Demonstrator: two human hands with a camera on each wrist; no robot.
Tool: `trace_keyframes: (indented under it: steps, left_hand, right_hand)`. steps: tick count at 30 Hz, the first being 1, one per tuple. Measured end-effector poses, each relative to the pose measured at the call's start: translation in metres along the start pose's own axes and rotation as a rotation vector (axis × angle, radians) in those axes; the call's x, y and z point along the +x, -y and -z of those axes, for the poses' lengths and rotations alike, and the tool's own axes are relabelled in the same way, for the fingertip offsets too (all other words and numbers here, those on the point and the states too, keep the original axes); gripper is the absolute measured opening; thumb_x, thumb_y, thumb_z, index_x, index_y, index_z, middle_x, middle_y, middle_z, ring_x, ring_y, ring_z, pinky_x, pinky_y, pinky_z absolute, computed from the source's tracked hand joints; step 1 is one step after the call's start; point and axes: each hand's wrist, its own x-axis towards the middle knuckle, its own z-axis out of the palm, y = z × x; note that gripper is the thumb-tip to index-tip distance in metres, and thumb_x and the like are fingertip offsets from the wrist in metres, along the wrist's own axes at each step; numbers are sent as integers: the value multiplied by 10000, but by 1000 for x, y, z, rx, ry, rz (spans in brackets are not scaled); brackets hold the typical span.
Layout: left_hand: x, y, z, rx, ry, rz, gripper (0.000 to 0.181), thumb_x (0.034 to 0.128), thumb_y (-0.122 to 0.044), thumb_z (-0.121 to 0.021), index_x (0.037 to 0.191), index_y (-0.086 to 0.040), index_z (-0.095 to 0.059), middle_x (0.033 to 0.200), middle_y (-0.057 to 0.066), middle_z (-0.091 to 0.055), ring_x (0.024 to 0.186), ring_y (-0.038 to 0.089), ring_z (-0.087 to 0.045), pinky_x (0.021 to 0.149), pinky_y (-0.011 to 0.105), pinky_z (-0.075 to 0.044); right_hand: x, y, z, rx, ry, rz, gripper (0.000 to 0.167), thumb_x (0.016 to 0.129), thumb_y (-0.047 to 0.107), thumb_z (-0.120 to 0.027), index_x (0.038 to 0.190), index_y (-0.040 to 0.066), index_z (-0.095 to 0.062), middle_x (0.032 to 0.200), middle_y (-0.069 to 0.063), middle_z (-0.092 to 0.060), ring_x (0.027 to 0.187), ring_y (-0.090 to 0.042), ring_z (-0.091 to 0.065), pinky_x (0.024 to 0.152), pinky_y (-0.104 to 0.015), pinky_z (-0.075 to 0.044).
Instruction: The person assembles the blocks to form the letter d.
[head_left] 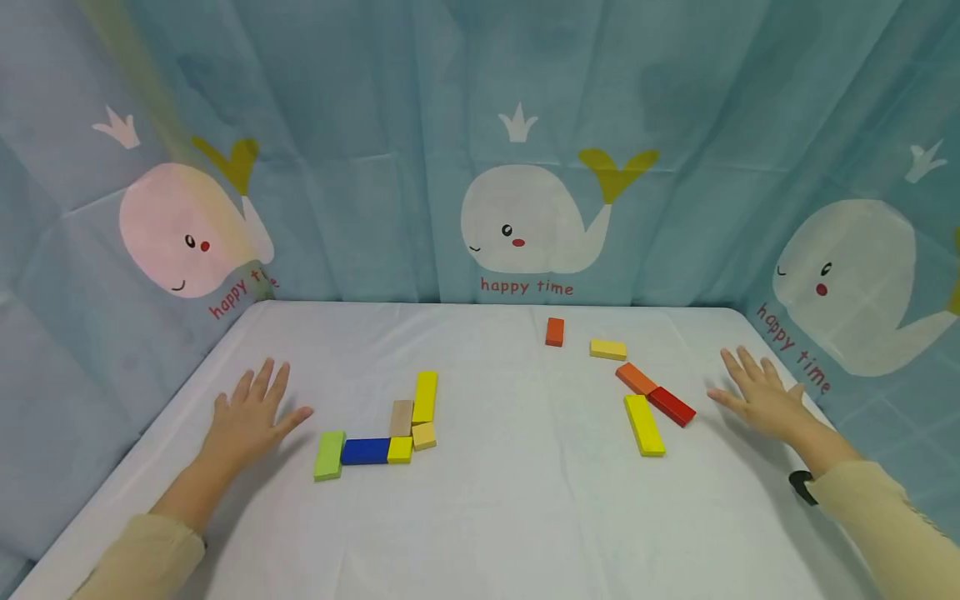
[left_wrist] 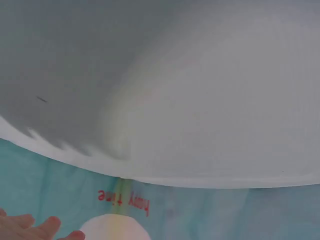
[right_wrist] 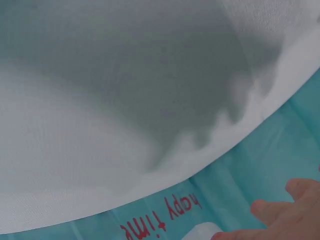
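My left hand (head_left: 246,419) is held over the left side of the white table with fingers spread, and nothing is in it. Nearest to it lies a light green block (head_left: 329,456), touching a dark blue block (head_left: 366,452). A small yellow block (head_left: 400,450), a tan block (head_left: 402,417), a pale yellow block (head_left: 423,435) and a long yellow block (head_left: 425,397) continue that group. On the right, my right hand (head_left: 767,398) is spread and holds nothing. Closest to it is a red block (head_left: 672,407), end to end with an orange block (head_left: 636,378); a yellow block (head_left: 644,425) lies beside them.
Farther back lie a red-orange block (head_left: 554,332) and a pale yellow block (head_left: 607,349). The white table (head_left: 495,533) is bordered by a teal curtain (head_left: 360,225) with printed whales at the back and sides. Both wrist views show mainly tabletop, hand shadows and curtain.
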Motion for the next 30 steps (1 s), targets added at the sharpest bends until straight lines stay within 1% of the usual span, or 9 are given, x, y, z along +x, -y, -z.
trace_keyframes:
  steps: [6,11,14,18,20,22,24,27,30]
  left_hand:
    - [-5,-13,-1,17,-6,-40,884,949,-575,-485,1506,53,-206,1548,305,-132,1351,557,-161,977,769,-130]
    - [-5,-29,1,48,-18,-106,837,921,-486,-593,1475,66,-293,1508,315,-243,1326,535,-254,965,743,-227]
    - [-4,-42,2,29,-30,-154,801,902,-406,-655,1460,71,-336,1488,306,-301,1293,507,-346,958,700,-301]
    - [-2,-60,1,7,-31,-228,770,887,-365,-690,1449,57,-376,1472,276,-362,1210,475,-470,939,634,-379]
    - [-2,-68,-1,-1,-26,-264,755,883,-358,-698,1446,43,-393,1467,256,-388,1163,462,-516,935,606,-399]
    - [-1,-75,-3,-12,-21,-295,739,883,-356,-699,1444,27,-408,1464,236,-406,1126,442,-549,926,588,-414]
    - [1,-81,-5,-32,-16,-320,728,882,-348,-703,1444,13,-416,1472,221,-401,1065,420,-586,911,578,-431]
    - [6,-90,-10,-64,5,-341,724,888,-347,-696,1459,-13,-404,1505,198,-358,979,366,-630,875,545,-469]
    - [12,-97,-14,-113,39,-347,728,901,-359,-679,1482,-38,-378,1540,172,-306,873,291,-656,756,432,-525]
  right_hand:
    - [-5,11,-2,1,0,40,924,953,505,-528,1540,49,22,1541,-332,27,1319,-632,2,876,-848,21]
    - [-12,24,-4,14,10,88,915,935,480,-576,1550,66,-40,1546,-319,-50,1325,-615,-64,886,-846,-15]
    - [-17,34,-5,17,6,120,933,904,477,-630,1548,57,-102,1507,-342,-168,1306,-594,-168,911,-821,-127]
    - [-25,48,-7,10,-11,171,967,853,456,-703,1537,40,-161,1391,-366,-327,1217,-556,-333,874,-733,-351]
    - [-27,54,-9,28,-8,196,977,836,437,-729,1535,38,-175,1337,-343,-390,1170,-514,-398,853,-682,-415]
    - [-28,61,-10,54,7,225,984,819,422,-750,1528,24,-195,1289,-304,-444,1120,-449,-456,859,-634,-447]
    - [-28,66,-12,91,44,247,999,807,408,-765,1522,2,-197,1231,-255,-483,1054,-374,-493,864,-588,-468]
    - [-26,72,-15,131,102,266,1012,790,387,-785,1508,-35,-210,1118,-168,-515,953,-271,-500,846,-487,-496]
    - [-24,77,-19,160,143,287,1008,772,356,-807,1486,-70,-237,1009,-86,-500,868,-211,-470,762,-343,-480]
